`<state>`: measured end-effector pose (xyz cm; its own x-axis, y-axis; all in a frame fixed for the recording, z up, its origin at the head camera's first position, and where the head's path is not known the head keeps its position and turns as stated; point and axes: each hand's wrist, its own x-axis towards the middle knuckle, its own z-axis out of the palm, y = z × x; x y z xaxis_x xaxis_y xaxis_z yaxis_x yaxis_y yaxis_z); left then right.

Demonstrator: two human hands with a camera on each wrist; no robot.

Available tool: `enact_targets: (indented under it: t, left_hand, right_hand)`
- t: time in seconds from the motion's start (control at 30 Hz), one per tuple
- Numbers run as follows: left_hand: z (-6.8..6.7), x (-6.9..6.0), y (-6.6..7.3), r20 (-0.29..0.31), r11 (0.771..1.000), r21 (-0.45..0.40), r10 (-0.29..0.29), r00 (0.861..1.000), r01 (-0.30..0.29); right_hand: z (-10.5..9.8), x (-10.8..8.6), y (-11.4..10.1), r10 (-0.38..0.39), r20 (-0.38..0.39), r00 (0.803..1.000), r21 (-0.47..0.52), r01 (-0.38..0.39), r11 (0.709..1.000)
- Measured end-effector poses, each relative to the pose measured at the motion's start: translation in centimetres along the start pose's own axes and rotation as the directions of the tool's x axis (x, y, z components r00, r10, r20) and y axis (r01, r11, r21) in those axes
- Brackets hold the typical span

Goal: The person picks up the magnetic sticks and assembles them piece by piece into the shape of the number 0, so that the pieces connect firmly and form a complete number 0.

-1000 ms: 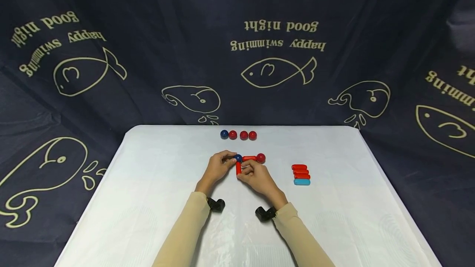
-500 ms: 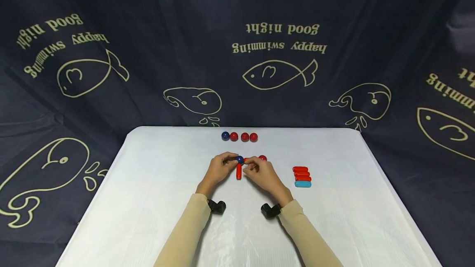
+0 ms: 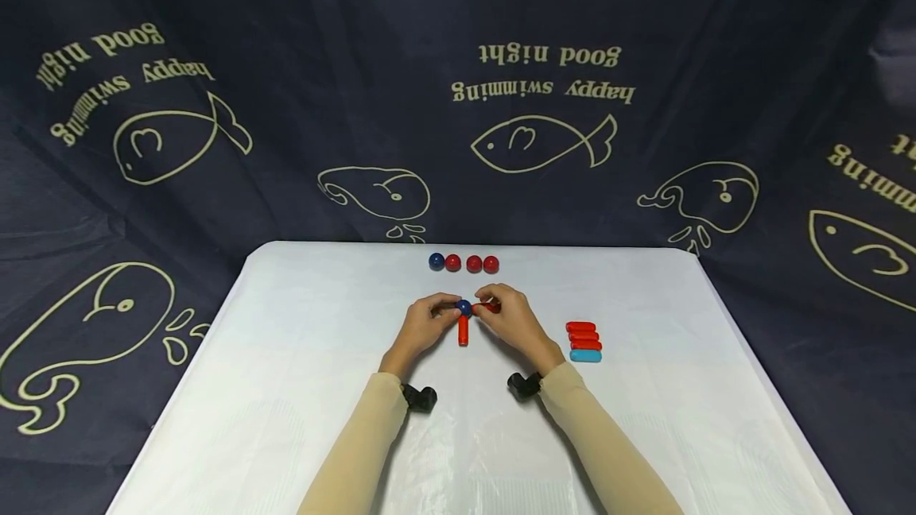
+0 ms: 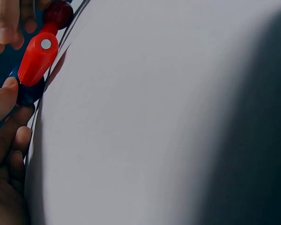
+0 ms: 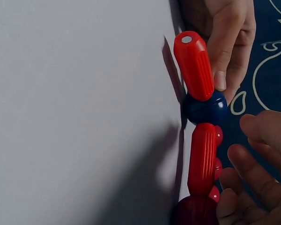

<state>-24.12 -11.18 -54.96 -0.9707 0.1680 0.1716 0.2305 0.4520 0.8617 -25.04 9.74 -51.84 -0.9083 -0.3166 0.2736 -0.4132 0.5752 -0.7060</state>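
My left hand (image 3: 422, 326) pinches a blue ball (image 3: 463, 307) between thumb and fingers, low over the white tabletop. Two red magnetic sticks join that ball. One stick (image 3: 463, 331) points toward me, a silvery disc showing on its free end in both wrist views. The other stick (image 5: 203, 159) runs to the right and ends in a dark red ball (image 5: 196, 211). Beside this second stick my right hand (image 3: 518, 326) has its fingers spread and loosely bent, apart from the stick in the right wrist view. Its lower fingertips are close to the red ball; contact is unclear.
Along the back of the white table (image 3: 300, 420) sit a loose blue ball (image 3: 436, 261) and three red balls (image 3: 474, 264) in a row. To the right lie several red sticks (image 3: 583, 335) and one light-blue stick (image 3: 585, 356). A dark printed cloth (image 3: 544, 205) hangs behind.
My right hand has let go of the near red stick and moved back and right to the other stick, now covering the red ball from above. The left hand keeps its pinch.
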Motion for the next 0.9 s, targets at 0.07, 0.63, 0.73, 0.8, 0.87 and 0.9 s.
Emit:
enact_targets:
  t: [0.07,0.63,0.73,0.8,0.87,0.9]
  left_hand:
    - [0.0,0.0,0.0,-0.004,1.0,-0.005,0.005,1.0,-0.005]
    - [0.3,0.2,-0.1,-0.012,0.999,0.022,-0.032,0.999,0.032]
    - [0.3,0.2,0.0,-0.007,0.999,0.029,-0.033,0.999,0.033]
    - [0.3,0.2,0.1,-0.005,0.999,0.028,-0.034,0.999,0.034]
    - [0.3,0.1,0.2,-0.004,0.999,0.023,-0.04,0.999,0.04]
    - [0.3,0.1,0.2,-0.003,0.999,0.021,-0.043,0.999,0.043]
  right_hand:
    - [0.1,0.2,0.0,0.0,0.007,1.0,-0.01,0.0,1.0]
    - [-2.1,3.9,0.1,0.027,0.164,0.986,-0.079,-0.014,0.997]
    - [-2.7,4.9,0.7,0.031,0.172,0.985,-0.084,-0.017,0.996]
    - [-3.0,5.6,1.1,0.037,0.163,0.986,-0.085,-0.023,0.996]
    - [-3.2,6.2,1.6,0.048,0.151,0.987,-0.085,-0.035,0.996]
    - [-3.2,6.4,1.8,0.058,0.145,0.988,-0.086,-0.046,0.995]
